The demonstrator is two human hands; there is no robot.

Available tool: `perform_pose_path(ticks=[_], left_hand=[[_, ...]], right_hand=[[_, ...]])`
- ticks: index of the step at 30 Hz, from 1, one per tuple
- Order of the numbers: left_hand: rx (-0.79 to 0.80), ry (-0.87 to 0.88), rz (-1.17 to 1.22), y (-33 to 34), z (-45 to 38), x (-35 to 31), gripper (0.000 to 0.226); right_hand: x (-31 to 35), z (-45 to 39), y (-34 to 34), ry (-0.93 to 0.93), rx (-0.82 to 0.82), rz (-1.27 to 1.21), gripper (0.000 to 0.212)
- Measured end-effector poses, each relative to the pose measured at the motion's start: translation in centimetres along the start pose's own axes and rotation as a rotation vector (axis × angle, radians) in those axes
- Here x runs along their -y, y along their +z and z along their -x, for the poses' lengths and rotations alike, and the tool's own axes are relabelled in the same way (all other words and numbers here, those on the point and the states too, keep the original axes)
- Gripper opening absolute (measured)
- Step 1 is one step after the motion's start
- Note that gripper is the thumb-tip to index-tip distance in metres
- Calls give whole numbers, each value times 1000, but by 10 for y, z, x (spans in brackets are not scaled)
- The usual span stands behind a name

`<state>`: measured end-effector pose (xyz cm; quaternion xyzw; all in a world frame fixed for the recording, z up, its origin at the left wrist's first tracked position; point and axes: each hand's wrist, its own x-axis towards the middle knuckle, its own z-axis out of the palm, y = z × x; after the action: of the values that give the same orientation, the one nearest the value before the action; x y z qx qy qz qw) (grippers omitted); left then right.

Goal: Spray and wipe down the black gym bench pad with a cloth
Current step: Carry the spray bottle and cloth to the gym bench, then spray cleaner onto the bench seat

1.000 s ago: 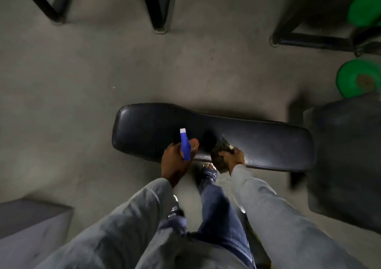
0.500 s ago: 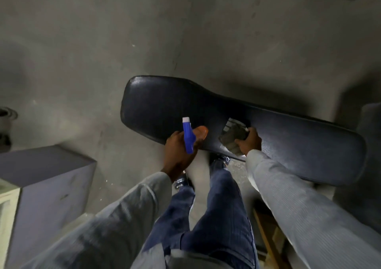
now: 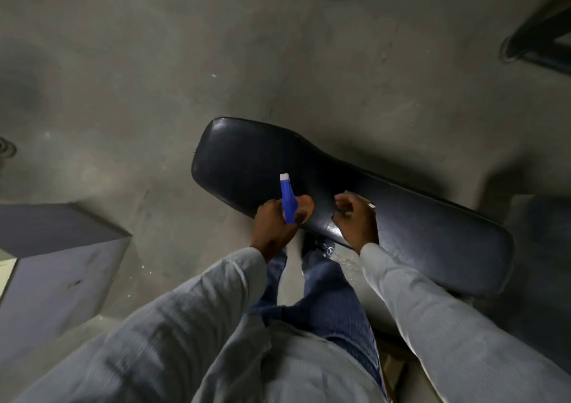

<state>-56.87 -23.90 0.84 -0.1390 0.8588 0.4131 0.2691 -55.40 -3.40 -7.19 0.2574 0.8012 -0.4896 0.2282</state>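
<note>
Both hands over bench pad: left hand grips spray bottle, right hand covers cloth.

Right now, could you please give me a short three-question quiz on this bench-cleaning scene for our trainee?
1. True or false: the left hand holds a blue sprayer.
2. What is the right hand pressing on? A) the floor B) the bench pad C) the grey box
3. Fill in: the cloth is almost hidden under the ____ hand.

Key: 1 true; 2 B; 3 right.
</note>
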Motion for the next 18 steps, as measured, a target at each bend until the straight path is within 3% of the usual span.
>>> perform_pose_path(ticks=[5, 9, 11, 16, 18], left_hand=[[87, 21, -53, -27, 0, 20, 70], [145, 36, -84, -53, -1, 24, 59], [183, 63, -64, -62, -6, 32, 58], [175, 143, 6, -79, -9, 53, 28], [218, 190, 26, -82, -9, 62, 35]], right_hand=[[66, 32, 15, -191, 24, -57, 47], [110, 51, 46, -384, 201, 5, 65], [123, 56, 63, -483, 208, 110, 71], [137, 64, 107, -605, -2, 164, 47], [145, 66, 122, -599, -74, 120, 33]])
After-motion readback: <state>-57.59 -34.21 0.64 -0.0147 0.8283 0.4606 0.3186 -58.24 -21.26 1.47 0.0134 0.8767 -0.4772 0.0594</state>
